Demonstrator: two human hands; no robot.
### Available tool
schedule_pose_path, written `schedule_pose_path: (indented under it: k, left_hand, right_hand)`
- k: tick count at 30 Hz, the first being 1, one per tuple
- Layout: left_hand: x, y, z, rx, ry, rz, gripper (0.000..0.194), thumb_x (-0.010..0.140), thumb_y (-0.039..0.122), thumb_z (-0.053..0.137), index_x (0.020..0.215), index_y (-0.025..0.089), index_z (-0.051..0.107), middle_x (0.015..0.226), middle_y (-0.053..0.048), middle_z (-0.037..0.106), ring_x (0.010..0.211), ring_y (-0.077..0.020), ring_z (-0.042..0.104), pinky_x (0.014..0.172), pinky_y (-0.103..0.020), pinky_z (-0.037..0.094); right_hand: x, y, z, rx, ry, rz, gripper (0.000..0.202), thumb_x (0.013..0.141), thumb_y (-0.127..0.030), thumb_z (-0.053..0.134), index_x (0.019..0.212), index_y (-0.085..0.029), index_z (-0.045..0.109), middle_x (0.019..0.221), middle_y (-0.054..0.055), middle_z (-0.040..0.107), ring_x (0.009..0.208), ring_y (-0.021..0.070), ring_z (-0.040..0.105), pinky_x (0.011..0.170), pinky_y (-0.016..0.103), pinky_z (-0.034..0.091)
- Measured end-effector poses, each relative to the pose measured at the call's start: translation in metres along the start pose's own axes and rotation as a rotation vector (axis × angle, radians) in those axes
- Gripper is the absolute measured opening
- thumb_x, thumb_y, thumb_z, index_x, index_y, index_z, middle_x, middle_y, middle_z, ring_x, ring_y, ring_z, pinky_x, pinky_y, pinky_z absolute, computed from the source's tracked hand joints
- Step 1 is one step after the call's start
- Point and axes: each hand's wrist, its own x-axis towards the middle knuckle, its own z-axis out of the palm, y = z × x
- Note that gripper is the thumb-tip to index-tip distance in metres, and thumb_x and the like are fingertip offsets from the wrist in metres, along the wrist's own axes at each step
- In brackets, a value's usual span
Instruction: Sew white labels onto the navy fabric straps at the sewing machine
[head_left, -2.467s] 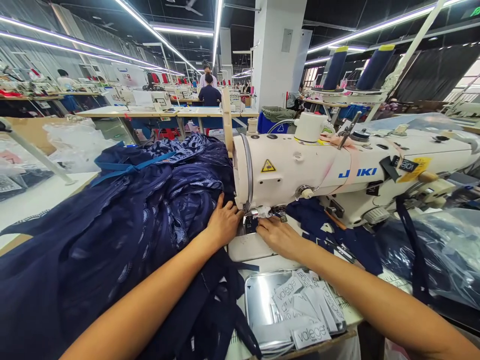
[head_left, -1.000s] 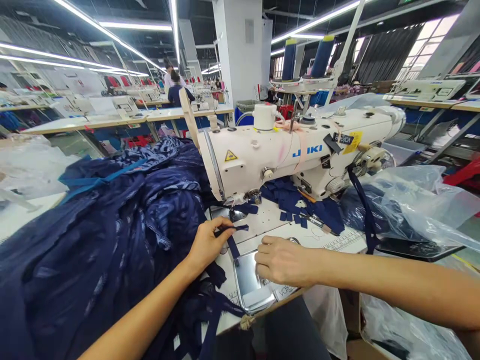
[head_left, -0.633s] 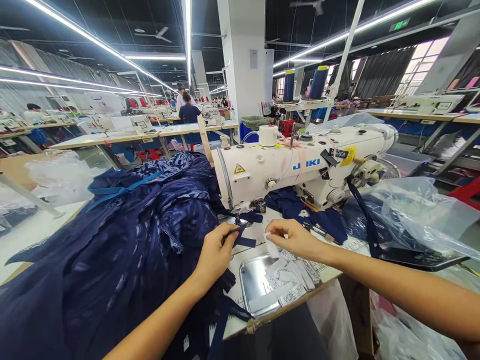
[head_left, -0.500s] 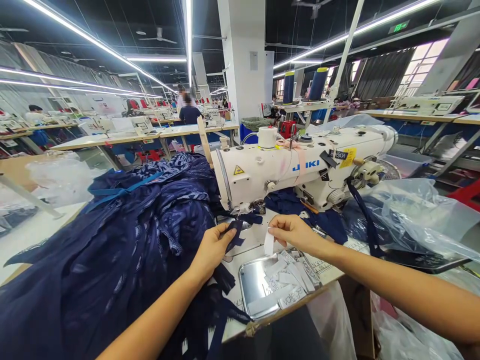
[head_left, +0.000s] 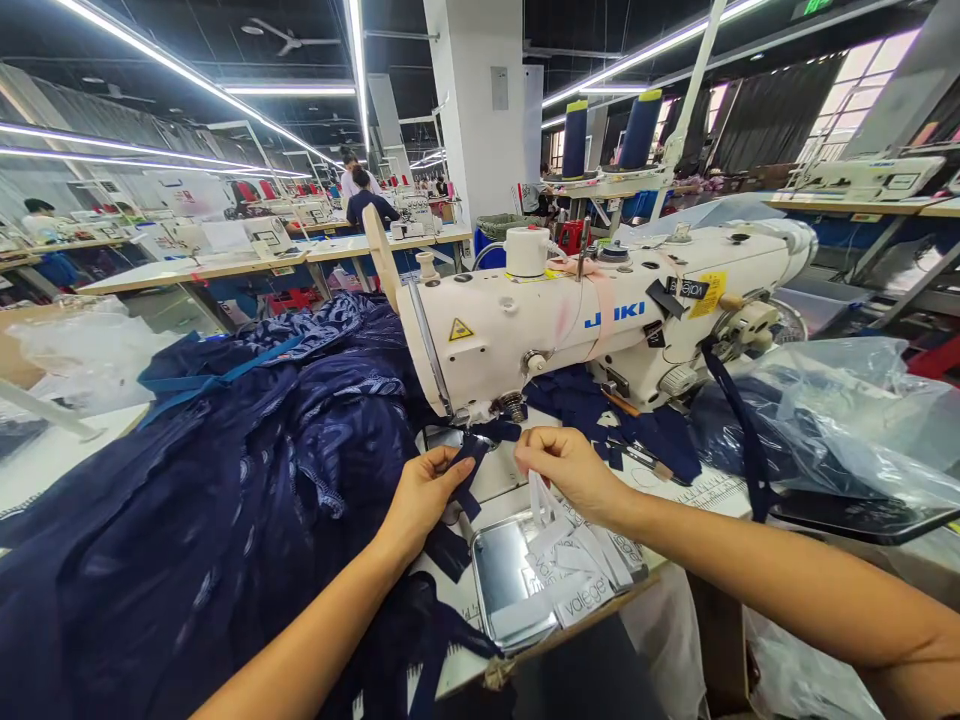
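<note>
My left hand (head_left: 421, 492) pinches a navy fabric strip (head_left: 471, 462) just in front of the sewing machine's needle area. Between the thumb and fingers of my right hand (head_left: 574, 472) is a white label (head_left: 537, 492), seemingly folded over, hanging above the tray. Below it a shiny metal tray (head_left: 496, 565) holds a heap of white printed labels (head_left: 581, 585). The white sewing machine (head_left: 495, 330) stands right behind both hands. Its needle and presser foot are hard to make out.
Piled navy garments (head_left: 225, 470) cover the table's left side. Scissors or snips (head_left: 641, 458) and navy scraps (head_left: 570, 400) lie under the machine arm. Clear plastic bags (head_left: 832, 420) sit at the right. Thread cones (head_left: 576, 140) stand behind; people work farther back.
My right hand has moved slightly left, nearer the left hand, and the white label now looks bent instead of hanging flat. The left hand keeps its pinch on the strip. The view has shifted slightly.
</note>
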Motion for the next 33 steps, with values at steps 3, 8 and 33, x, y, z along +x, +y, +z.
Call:
schedule_pose_path:
  k: [3, 8, 33]
  left_hand:
    - [-0.002, 0.001, 0.001, -0.003, 0.006, 0.008, 0.032, 0.052, 0.041, 0.07, 0.065, 0.013, 0.059, 0.049, 0.005, 0.05, 0.04, -0.0051, 0.04, 0.037, -0.016, 0.03]
    - [-0.007, 0.003, -0.003, -0.049, -0.019, -0.01, 0.03, 0.054, 0.041, 0.07, 0.065, 0.014, 0.062, 0.046, 0.006, 0.047, 0.04, -0.0044, 0.036, 0.04, -0.017, 0.028]
    - [-0.014, 0.001, -0.005, -0.008, -0.004, -0.003, 0.027, 0.055, 0.038, 0.07, 0.064, 0.013, 0.065, 0.054, 0.002, 0.056, 0.049, -0.0068, 0.042, 0.046, -0.019, 0.026]
  right_hand:
    - [0.001, 0.001, 0.016, 0.115, -0.08, 0.033, 0.027, 0.077, -0.038, 0.05, 0.063, -0.015, 0.052, 0.051, -0.004, 0.046, 0.045, 0.0072, 0.042, 0.049, 0.022, 0.036]
    - [0.009, 0.007, 0.024, -0.153, -0.062, -0.262, 0.031, 0.084, -0.036, 0.042, 0.068, -0.015, 0.059, 0.074, 0.003, 0.056, 0.068, 0.0111, 0.053, 0.062, 0.024, 0.043]
    - [0.019, 0.012, 0.026, 0.03, -0.035, 0.147, 0.02, 0.061, -0.032, 0.062, 0.056, -0.015, 0.052, 0.047, -0.006, 0.045, 0.048, 0.0063, 0.039, 0.05, 0.022, 0.032]
